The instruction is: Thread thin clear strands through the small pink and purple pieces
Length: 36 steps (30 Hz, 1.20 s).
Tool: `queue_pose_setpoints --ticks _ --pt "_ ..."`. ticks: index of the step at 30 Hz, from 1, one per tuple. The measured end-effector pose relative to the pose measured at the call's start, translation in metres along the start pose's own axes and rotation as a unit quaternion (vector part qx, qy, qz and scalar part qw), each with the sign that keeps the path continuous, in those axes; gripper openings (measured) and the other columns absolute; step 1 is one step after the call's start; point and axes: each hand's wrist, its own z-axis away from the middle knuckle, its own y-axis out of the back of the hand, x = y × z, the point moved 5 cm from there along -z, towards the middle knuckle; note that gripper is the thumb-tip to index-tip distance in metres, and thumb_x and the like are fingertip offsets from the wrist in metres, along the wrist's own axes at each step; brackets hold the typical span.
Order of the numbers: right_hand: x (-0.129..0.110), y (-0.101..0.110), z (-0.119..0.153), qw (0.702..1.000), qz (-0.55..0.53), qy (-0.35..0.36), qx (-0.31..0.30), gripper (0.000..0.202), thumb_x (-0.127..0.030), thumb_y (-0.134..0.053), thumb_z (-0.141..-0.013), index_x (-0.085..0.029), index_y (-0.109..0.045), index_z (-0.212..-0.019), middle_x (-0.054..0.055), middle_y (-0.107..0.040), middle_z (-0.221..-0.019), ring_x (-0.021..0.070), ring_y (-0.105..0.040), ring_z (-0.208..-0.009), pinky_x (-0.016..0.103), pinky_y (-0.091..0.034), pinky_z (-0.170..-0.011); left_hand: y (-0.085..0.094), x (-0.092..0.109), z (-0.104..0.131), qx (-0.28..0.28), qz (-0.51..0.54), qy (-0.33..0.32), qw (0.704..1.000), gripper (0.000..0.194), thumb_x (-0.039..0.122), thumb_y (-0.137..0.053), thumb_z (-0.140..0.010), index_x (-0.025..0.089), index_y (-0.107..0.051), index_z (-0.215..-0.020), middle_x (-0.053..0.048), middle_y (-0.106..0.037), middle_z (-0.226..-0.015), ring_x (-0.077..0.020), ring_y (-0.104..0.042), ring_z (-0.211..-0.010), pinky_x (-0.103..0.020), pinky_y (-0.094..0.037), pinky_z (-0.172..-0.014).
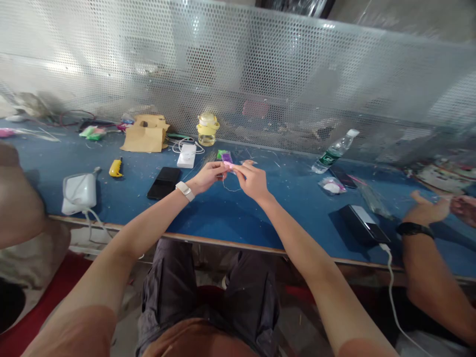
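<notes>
Over the middle of the blue table, both hands meet at a small pink piece (228, 164), too small to name its kind. My left hand (208, 175), with a pale band on the wrist, pinches it from the left. From the right, my right hand (252, 179) closes its thumb and fingers on the same piece. A thin pale strand (231, 189) loops down below the fingers. Just behind the hands lie a purple packet (226, 156) and a green packet (220, 153). A bundle of thin wires (210, 157) is behind my left hand.
A black phone (163, 182), white power bank (186, 156) and yellow cutter (116, 168) lie left. Behind stand a yellow-lidded jar (207, 130) and perforated metal screen (238, 64). Right are a water bottle (333, 151), a black box-shaped device (363, 225) and a co-worker's hand (426, 208).
</notes>
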Motion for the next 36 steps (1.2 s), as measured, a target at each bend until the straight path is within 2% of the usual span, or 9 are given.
queue_pose_setpoints --ticks 3,5,8,11,18,22,25,31,36 --pt "0.004 0.002 -0.002 0.999 -0.021 -0.036 0.021 0.038 -0.035 -0.055 -0.121 -0.023 -0.091 -0.123 0.010 -0.088 -0.106 0.0274 -0.082 -0.104 0.035 -0.057 -0.089 0.007 0.009 0.005 0.101 -0.164 -0.113 0.975 0.037 0.053 -0.088 -0.099 0.021 -0.074 -0.090 -0.003 -0.072 -0.087 -0.0184 -0.066 -0.079 -0.035 -0.055 -0.079" --pt "0.005 0.002 -0.003 0.997 -0.039 -0.057 0.023 0.035 -0.034 -0.057 -0.120 -0.023 -0.091 -0.116 0.009 -0.089 -0.107 0.0282 -0.083 -0.105 0.036 -0.058 -0.092 0.008 0.020 0.012 0.160 -0.310 -0.202 0.915 0.021 0.034 -0.086 -0.101 0.021 -0.075 -0.089 -0.005 -0.073 -0.095 -0.0215 -0.069 -0.090 -0.038 -0.057 -0.088" --pt "0.006 0.002 -0.004 0.996 -0.044 -0.077 0.016 0.032 -0.034 -0.060 -0.119 -0.024 -0.090 -0.116 0.009 -0.090 -0.107 0.0297 -0.084 -0.101 0.037 -0.057 -0.088 0.003 0.025 0.018 0.168 -0.454 -0.265 0.834 0.002 0.022 -0.087 -0.102 0.023 -0.085 -0.103 -0.008 -0.076 -0.105 -0.0278 -0.071 -0.105 -0.045 -0.057 -0.099" --pt "0.004 0.000 -0.003 0.996 -0.034 -0.082 0.001 0.032 -0.034 -0.060 -0.119 -0.024 -0.091 -0.118 0.009 -0.090 -0.107 0.0295 -0.085 -0.097 0.037 -0.056 -0.082 0.001 0.026 0.022 0.176 -0.488 -0.315 0.795 0.003 0.020 -0.088 -0.101 0.023 -0.088 -0.103 -0.012 -0.076 -0.113 -0.0303 -0.070 -0.107 -0.045 -0.058 -0.096" --pt "-0.002 -0.001 -0.002 0.996 -0.056 -0.064 -0.004 0.039 -0.036 -0.055 -0.120 -0.022 -0.092 -0.122 0.012 -0.091 -0.111 0.0309 -0.087 -0.100 0.038 -0.060 -0.084 0.001 0.029 0.025 0.155 -0.516 -0.314 0.782 0.014 0.029 -0.079 -0.112 0.028 -0.089 -0.103 -0.011 -0.085 -0.110 -0.0305 -0.074 -0.106 -0.047 -0.058 -0.098" --pt "-0.012 0.005 -0.004 0.992 -0.112 -0.043 0.023 0.045 -0.042 -0.051 -0.122 -0.022 -0.092 -0.125 0.013 -0.091 -0.111 0.0296 -0.087 -0.100 0.040 -0.064 -0.091 0.001 0.045 0.033 0.165 -0.515 -0.366 0.757 0.022 0.036 -0.075 -0.117 0.030 -0.090 -0.101 -0.008 -0.089 -0.109 -0.0285 -0.078 -0.103 -0.048 -0.057 -0.097" --pt "-0.015 0.007 -0.006 0.990 -0.131 -0.047 0.032 0.046 -0.044 -0.051 -0.121 -0.024 -0.093 -0.121 0.012 -0.091 -0.106 0.0289 -0.086 -0.095 0.040 -0.065 -0.090 0.000 0.052 0.036 0.169 -0.505 -0.409 0.741 0.019 0.034 -0.077 -0.117 0.032 -0.091 -0.105 -0.007 -0.091 -0.108 -0.0297 -0.079 -0.108 -0.051 -0.056 -0.100" --pt "-0.007 0.004 -0.003 0.991 -0.124 -0.034 0.041 0.054 -0.051 -0.049 -0.122 -0.020 -0.093 -0.125 0.013 -0.089 -0.099 0.0278 -0.083 -0.088 0.042 -0.065 -0.092 0.000 0.043 0.028 0.143 -0.518 -0.334 0.774 0.016 0.033 -0.078 -0.116 0.031 -0.093 -0.111 -0.007 -0.092 -0.118 -0.0322 -0.077 -0.116 -0.055 -0.055 -0.107" --pt "-0.010 0.007 -0.002 0.991 -0.125 -0.023 0.038 0.055 -0.051 -0.049 -0.122 -0.021 -0.094 -0.116 0.013 -0.089 -0.096 0.0280 -0.082 -0.087 0.041 -0.063 -0.084 0.003 0.037 0.021 0.120 -0.517 -0.297 0.794 0.017 0.029 -0.075 -0.116 0.028 -0.092 -0.119 -0.010 -0.090 -0.126 -0.0324 -0.076 -0.119 -0.053 -0.054 -0.106"
